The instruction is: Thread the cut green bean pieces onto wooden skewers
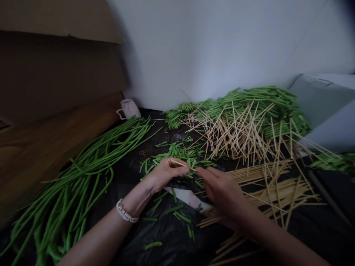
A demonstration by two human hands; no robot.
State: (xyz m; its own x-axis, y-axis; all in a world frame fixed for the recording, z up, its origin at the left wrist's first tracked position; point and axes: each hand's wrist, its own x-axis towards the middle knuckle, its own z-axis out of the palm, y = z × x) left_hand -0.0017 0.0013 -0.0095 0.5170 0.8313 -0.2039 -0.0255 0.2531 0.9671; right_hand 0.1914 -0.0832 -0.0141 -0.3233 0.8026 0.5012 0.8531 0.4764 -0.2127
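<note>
In the middle, my left hand (166,171), with a beaded bracelet at its wrist, is closed in a pinch around a thin bamboo skewer (179,163). My right hand (220,186) meets it from the right, fingertips closed on the same skewer. Whether a bean piece sits between the fingertips is hard to tell. Under and behind both hands lies a loose heap of short cut green bean pieces (177,150). Loose skewers (274,192) lie in a bundle beside and below my right hand.
Uncut long beans (91,151) stretch along the left. At the back right, bean pieces threaded on skewers (257,103) are piled, sticks (235,136) poking forward. A white mug (129,109) stands by the wall. Black plastic sheeting (124,207) covers the surface; a pale box (327,107) is right.
</note>
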